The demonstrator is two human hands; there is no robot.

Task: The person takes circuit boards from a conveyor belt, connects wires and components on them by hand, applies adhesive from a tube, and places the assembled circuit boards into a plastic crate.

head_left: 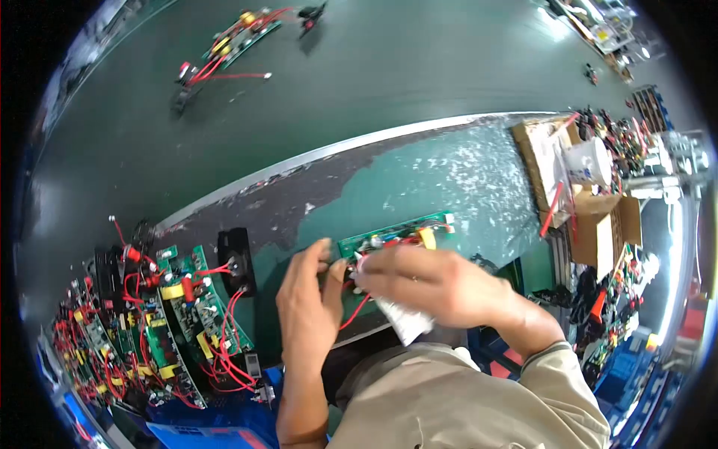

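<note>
A green circuit board (404,230) with a yellow part and red wires lies on the worn green bench in front of me. My left hand (308,295) grips the board's near left end, fingers curled around its edge. My right hand (434,280) reaches across from the right; its fingertips pinch a small part at the board's left end, and a white wrapper or cloth (405,320) hangs beneath the palm. A red wire (357,313) loops down from the board between my hands.
A stack of similar green boards with red wires (161,329) fills the left side, beside a black socket part (235,262). Another board (238,37) rides the dark conveyor belt beyond. Cardboard boxes (598,224), a white cup (587,161) and loose parts crowd the right.
</note>
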